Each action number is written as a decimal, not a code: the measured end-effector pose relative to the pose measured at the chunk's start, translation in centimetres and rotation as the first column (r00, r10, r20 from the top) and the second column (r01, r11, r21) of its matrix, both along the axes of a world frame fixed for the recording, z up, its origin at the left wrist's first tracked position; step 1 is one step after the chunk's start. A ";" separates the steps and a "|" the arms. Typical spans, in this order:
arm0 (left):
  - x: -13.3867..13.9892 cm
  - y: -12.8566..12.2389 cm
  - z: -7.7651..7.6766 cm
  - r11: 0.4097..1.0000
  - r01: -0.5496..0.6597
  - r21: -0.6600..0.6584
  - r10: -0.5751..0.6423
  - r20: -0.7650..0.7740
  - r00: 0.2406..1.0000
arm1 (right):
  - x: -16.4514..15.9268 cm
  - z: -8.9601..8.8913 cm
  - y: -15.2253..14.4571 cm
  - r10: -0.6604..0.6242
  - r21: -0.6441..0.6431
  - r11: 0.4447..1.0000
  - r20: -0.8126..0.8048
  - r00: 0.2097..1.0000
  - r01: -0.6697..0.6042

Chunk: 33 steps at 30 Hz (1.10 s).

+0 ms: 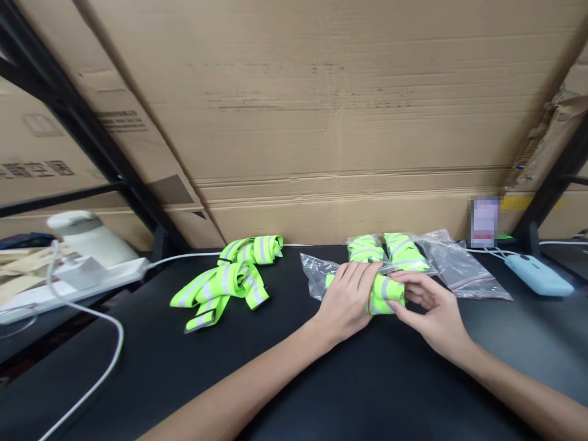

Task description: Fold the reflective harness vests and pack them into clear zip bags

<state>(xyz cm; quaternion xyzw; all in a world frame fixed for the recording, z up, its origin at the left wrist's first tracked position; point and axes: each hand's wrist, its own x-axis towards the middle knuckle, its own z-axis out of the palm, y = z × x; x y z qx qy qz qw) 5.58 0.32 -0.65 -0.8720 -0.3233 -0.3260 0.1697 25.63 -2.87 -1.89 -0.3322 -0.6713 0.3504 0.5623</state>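
Note:
A folded bundle of neon yellow-green reflective strap [382, 295] with silver stripes lies on the table between my hands. My left hand [346, 300] is closed over its left part, and its fingers hide much of the bundle. At the right end, my right hand [427, 309] grips the bundle between thumb and fingers. Clear plastic [315, 275] sticks out to the left of my left hand; how much of the bundle it covers, I cannot tell. Just behind my hands lie two more strap bundles, one on the left [366, 248] and one on the right [405, 251], apparently in clear bags.
Loose reflective straps [225, 285] lie to the left on the black table [285, 380]. At the right are clear zip bags [466, 269], a light-blue power bank [537, 275] and a phone-like screen [484, 223]. A power strip [110, 278], white bottle [94, 236] and cable stand left. Cardboard [340, 122] walls the back.

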 end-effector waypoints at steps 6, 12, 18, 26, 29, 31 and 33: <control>0.0 -0.1 0.4 0.997 -0.003 -0.074 0.003 0.013 1.000 | 0.1 -0.1 0.1 0.022 0.045 0.999 0.078 0.997 -0.026; 0.5 -0.8 0.9 0.989 0.044 -0.142 -0.038 0.051 0.998 | 0.2 0.2 0.1 -0.094 0.191 0.978 0.060 0.994 0.081; 0.7 -1.6 1.1 0.989 0.035 -0.146 -0.028 0.051 0.998 | -0.3 0.1 -0.3 -0.133 0.327 0.941 0.116 0.984 0.089; 1.0 -1.4 0.4 0.993 0.056 -0.104 -0.045 0.106 0.993 | -0.7 0.4 -0.4 -0.083 0.156 0.984 -0.007 0.996 0.084; 0.7 -1.1 0.5 0.987 0.030 -0.160 -0.008 0.136 0.991 | -0.6 0.5 -0.4 -0.015 0.149 0.989 0.031 0.999 0.011; 0.4 -0.9 0.8 0.975 0.022 -0.219 0.015 0.166 0.986 | -0.2 0.6 -0.2 0.039 0.159 0.986 0.112 0.993 -0.056; 0.2 -0.7 1.0 0.965 0.027 -0.259 0.022 0.183 0.983 | 0.1 0.6 -0.1 0.055 0.190 0.977 0.204 0.977 -0.095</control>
